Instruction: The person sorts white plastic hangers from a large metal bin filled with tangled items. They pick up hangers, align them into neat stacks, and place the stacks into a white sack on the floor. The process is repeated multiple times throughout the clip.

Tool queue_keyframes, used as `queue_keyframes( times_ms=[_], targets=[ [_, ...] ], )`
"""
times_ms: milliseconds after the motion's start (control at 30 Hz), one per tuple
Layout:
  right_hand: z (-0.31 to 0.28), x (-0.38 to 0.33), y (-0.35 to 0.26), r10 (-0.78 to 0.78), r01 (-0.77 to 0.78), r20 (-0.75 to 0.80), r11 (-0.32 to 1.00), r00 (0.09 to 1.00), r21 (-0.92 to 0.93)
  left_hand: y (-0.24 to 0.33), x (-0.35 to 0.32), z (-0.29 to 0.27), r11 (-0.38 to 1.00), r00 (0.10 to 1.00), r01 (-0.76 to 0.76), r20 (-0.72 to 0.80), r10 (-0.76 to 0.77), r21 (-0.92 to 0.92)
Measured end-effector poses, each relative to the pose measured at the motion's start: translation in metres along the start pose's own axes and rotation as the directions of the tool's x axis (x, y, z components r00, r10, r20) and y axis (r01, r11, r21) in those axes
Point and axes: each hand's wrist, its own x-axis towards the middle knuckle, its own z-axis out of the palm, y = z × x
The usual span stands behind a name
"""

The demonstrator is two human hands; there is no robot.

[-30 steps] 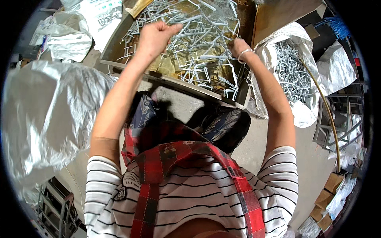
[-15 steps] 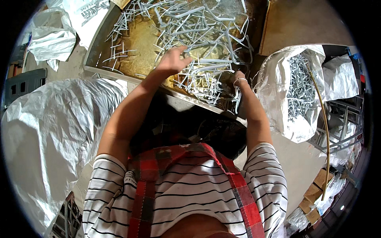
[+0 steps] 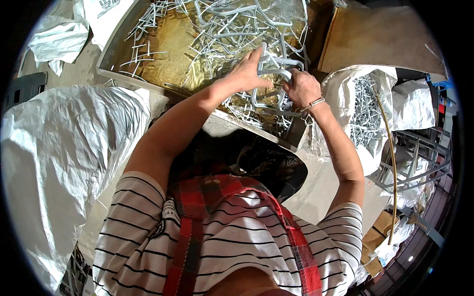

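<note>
Several grey U-shaped bent bars (image 3: 276, 61) are bunched above the near right part of a shallow metal tray (image 3: 158, 88). Round one end of this bunch my right hand (image 3: 303, 90) is closed, with its fingers curled over the bars. My left hand (image 3: 247, 74) is beside them on the left, thumb and fingers spread apart, fingertips close to a bar's upright end; whether they touch cannot be made out. More grey bent bars (image 3: 232, 27) and thin short grey sticks (image 3: 148, 22) lie loose across the tray's shiny, yellowish-brown bottom, which looks wet.
A white woven sack (image 3: 340, 93) full of small grey pieces (image 3: 364, 111) stands right of the tray, a long thin stick (image 3: 392, 182) leaning by it. A brown board (image 3: 377, 39) is behind. Large white sheeting (image 3: 64, 148) covers something at left. Cardboard boxes (image 3: 377, 232) lie lower right.
My right hand has risen from the tray's near right corner with grey bent bars in its grip. My left hand has moved right toward them. The view has shifted slightly.
</note>
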Motion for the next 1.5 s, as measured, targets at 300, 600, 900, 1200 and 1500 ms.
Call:
queue_keyframes(
  times_ms=[300,600,900,1200,1500],
  targets=[
    [0.034,0.016,0.037,0.223,-0.059,-0.187,0.776,0.957,0.628,-0.038,0.014,-0.04,0.904,0.945,0.303,-0.026,-0.326,-0.303],
    [0.058,0.012,0.031,-0.014,0.245,-0.479,0.872,0.878,0.424,-0.044,0.016,-0.054,0.41,0.943,0.276,0.164,-0.288,-0.869],
    [0.062,0.008,0.016,-0.114,0.326,-0.364,0.73,0.924,0.6,-0.052,0.015,-0.071,0.214,0.949,0.303,0.316,0.024,-0.928],
    [0.085,0.021,0.0,0.294,-0.458,0.498,-0.198,0.816,0.867,-0.028,0.012,-0.068,0.143,0.979,-0.088,-0.112,-0.172,-0.986],
    [0.178,0.095,-0.02,0.373,-0.492,0.637,-0.415,0.675,0.765,-0.037,0.018,-0.079,0.148,0.985,-0.075,-0.096,-0.14,-0.986]
  ],
)
